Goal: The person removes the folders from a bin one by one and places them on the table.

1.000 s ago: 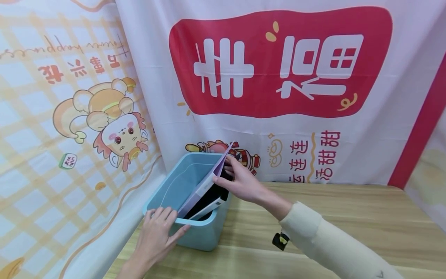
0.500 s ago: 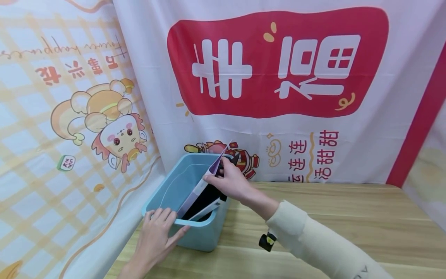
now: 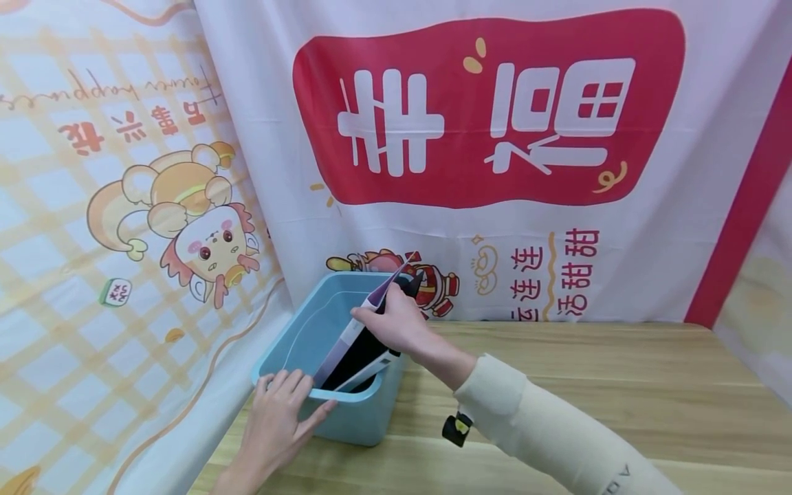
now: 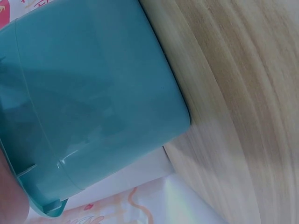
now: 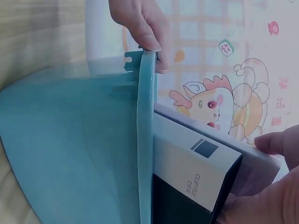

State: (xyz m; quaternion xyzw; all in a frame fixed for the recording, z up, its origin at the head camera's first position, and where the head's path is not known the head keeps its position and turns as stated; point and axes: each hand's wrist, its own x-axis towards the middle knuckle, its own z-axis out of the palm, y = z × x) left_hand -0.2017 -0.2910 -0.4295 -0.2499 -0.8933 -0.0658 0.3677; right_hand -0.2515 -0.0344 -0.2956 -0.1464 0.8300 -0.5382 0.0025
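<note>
A blue plastic bin (image 3: 355, 426) stands upright on the table. My left hand (image 3: 275, 412) grips its near rim; in the right wrist view the left thumb (image 5: 145, 35) lies on the outer side of the rim. A purple file folder (image 3: 337, 354) leans out of the bin toward the far right. My right hand (image 3: 399, 320) holds the upper part of its spine, thumb on the near left side; the other fingers are largely hidden. Beside it, a black clip file with a white spine (image 5: 198, 163) stands tilted in the bin. The folders' lower ends are hidden inside.
The wood-grain table (image 3: 557, 399) extends right of the bin. A printed cloth with a red panel (image 3: 470, 137) hangs behind, and a checked cloth (image 3: 56, 227) closes off the left side, close to the bin. A small black device (image 3: 456, 430) hangs at the right cuff.
My right hand has moved left, and the upper spine of the purple file folder has shifted slightly left with it. My left hand and the bin have stayed in place.
</note>
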